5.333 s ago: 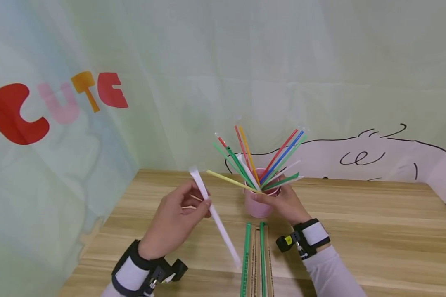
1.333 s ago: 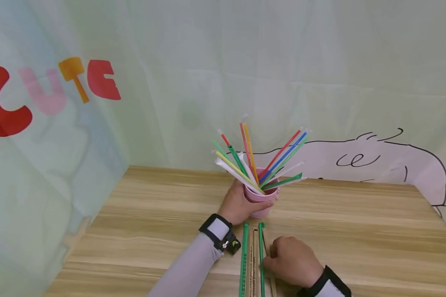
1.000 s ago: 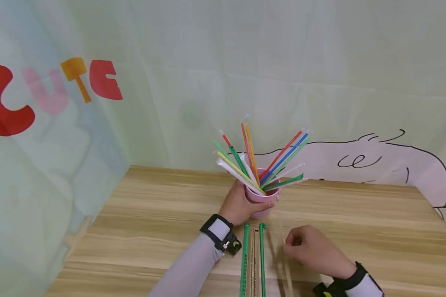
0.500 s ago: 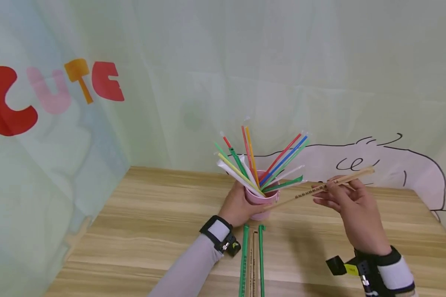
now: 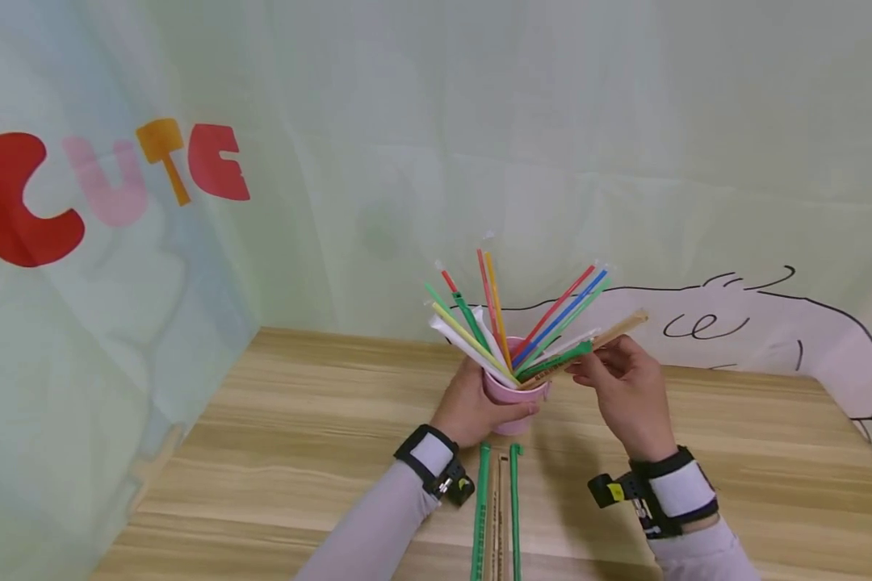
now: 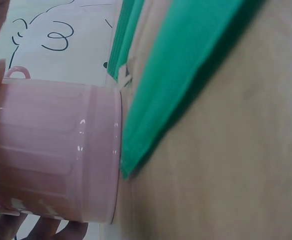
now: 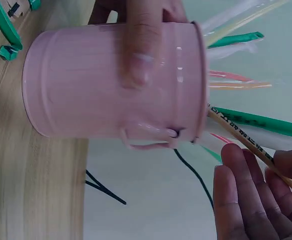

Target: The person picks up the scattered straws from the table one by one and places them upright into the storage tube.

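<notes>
My left hand grips a small pink bucket, its thumb across the front and other fingers around the far side. Several wrapped straws fan out of the bucket, among them a blue straw, a yellow straw and a thick white straw. My right hand pinches a brown paper-wrapped straw with dark print between thumb and fingers. That straw slants down to the left, its lower end at the bucket's mouth, close beside a green-wrapped straw.
In front of the bucket, two green-wrapped straws, one at left and one at right, lie on the wooden table. Brown straws lie between them. A printed cloth backdrop rises behind the table's back edge.
The left hand put a white straw in the bucket, then took hold of the bucket. The right hand let go of it, lifted a brown straw off the table and brought it to the bucket's mouth.
</notes>
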Motion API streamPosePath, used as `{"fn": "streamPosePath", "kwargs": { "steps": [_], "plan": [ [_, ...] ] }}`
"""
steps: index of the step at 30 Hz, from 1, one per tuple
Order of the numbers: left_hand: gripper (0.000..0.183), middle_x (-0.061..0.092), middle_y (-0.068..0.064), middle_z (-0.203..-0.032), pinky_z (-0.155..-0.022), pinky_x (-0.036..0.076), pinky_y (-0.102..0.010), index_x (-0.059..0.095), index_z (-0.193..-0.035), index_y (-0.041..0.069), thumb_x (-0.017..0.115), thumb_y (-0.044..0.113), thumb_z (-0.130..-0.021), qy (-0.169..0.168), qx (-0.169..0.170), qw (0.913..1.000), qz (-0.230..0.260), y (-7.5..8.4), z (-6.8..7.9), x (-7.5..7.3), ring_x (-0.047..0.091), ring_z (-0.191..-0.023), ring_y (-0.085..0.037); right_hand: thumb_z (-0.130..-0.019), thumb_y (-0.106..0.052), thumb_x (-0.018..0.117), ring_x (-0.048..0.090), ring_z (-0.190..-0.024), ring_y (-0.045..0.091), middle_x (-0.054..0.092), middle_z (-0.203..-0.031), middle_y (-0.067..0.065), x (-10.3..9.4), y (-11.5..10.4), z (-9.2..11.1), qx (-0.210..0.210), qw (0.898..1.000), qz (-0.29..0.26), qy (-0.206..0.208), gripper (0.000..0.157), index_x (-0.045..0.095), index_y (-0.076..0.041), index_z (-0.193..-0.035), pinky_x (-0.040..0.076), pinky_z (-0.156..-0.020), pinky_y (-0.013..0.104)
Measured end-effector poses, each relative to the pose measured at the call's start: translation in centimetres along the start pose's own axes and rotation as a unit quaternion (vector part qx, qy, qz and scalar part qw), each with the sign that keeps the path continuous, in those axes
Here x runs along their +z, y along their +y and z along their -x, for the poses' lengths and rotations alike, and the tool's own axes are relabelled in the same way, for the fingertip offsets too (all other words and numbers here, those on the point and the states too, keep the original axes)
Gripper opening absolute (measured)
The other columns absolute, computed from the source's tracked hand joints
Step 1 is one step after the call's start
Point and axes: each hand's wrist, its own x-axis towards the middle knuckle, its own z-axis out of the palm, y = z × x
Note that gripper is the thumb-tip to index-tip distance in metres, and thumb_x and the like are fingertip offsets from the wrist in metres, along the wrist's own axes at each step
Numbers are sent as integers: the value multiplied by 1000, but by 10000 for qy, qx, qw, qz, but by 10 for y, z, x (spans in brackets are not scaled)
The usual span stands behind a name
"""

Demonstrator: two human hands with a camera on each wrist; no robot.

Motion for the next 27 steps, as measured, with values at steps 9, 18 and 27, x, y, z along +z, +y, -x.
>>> {"fn": "streamPosePath", "kwargs": {
  "steps": [9, 18, 27],
  "plan": [
    [84, 52, -5, -133, -103, 42, -47, 40, -141, 14, 86, 25, -72, -34, 76, 9996, 267, 31, 8, -5, 49, -117, -15, -92, -24, 66, 62, -77, 19, 70, -94, 13, 19, 16, -2, 169, 9930, 1161, 100, 24, 69, -3, -104, 55, -62, 30],
    [84, 50, 1, -134, -102, 43, -43, 41, -142, 19, 86, 26, -72, -15, 173, 9998, 84, 23, 8, -1, 48, -116, -10, -91, -28, 67, 50, -105, 28, 53, -119, 19, 13, 14, 4, 590, 9911, 647, -999, 55, 43, 1, -131, 50, -81, 44],
    [87, 44, 9, -138, -105, 40, -41, 36, -143, 30, 84, 45, -72, -99, -21, 9997, -203, 7, 6, -2, 42, -121, -4, -81, -22, 78, 33, -128, 29, 42, -143, 10, 15, 18, 2, 326, 9720, 34, -2327, 78, 36, -15, -147, 29, -101, 71]
  ]
}}
